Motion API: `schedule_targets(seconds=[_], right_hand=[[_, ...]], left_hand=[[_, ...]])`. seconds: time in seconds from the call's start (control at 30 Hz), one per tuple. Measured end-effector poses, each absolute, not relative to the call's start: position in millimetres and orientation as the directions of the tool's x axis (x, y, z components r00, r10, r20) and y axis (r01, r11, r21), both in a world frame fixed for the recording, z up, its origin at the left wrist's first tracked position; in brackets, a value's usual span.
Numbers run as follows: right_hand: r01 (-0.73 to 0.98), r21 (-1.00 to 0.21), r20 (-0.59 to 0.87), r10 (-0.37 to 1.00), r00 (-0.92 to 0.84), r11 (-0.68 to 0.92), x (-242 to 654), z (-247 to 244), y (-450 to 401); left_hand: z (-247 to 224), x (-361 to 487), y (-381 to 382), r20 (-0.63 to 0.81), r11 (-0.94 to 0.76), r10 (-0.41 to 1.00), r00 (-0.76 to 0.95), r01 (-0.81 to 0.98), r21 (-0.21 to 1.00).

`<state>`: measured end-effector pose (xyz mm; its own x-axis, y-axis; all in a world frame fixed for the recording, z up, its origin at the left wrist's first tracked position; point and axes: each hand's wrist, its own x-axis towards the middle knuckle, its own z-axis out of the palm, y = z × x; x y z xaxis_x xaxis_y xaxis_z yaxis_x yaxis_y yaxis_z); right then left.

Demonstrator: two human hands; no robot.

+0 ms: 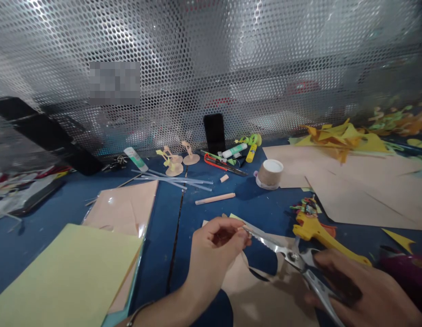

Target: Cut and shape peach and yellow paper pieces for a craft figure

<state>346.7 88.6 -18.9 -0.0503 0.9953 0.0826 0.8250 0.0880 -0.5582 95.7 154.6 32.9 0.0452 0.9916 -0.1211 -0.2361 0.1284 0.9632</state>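
Note:
My left hand (219, 250) is closed in a pinch on a small piece of peach paper (244, 229), mostly covered by the fingertips. Metal scissors (292, 259) are in my right hand (364, 286), whose fingers wrap round the handles. The blades point left, and their tips meet the paper at my left fingertips. Beneath both hands lies a peach sheet (265, 299) with rounded pieces cut out of it. A peach marker (215, 199) rests just beyond my left hand, with its cap (224, 178) lying apart from it.
A yellow glue gun (316, 231) lies beside the scissors. Behind are a tape roll (270, 174), a red cutter (224, 164), glue sticks (163, 176), paper figures (190, 156) and an upright phone (214, 132). Yellow sheets (71, 272) are at left, and a perforated metal panel (183, 68) stands behind.

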Motion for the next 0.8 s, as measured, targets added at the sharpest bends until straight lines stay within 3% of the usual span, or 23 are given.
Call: schedule_targets(seconds=[0.3, 0.6, 0.8], right_hand=[[0.863, -0.501, 0.043, 0.998, -0.055, 0.069, 346.3, -17.7, 90.1], [0.915, -0.377, 0.142, 0.986, -0.093, 0.141, 345.1, -17.5, 88.2], [0.879, -0.463, 0.085, 0.993, -0.082, 0.112, 346.6, -20.2, 86.7]], left_hand=[[31.0, 94.5, 154.8, -0.109, 0.122, 0.992, 0.066, -0.245, 0.962], [32.9, 95.5, 153.3, -0.138, 0.144, 0.990, 0.043, -0.227, 0.963], [36.9, 98.5, 155.9, -0.163, 0.163, 0.986, 0.017, -0.217, 0.963]])
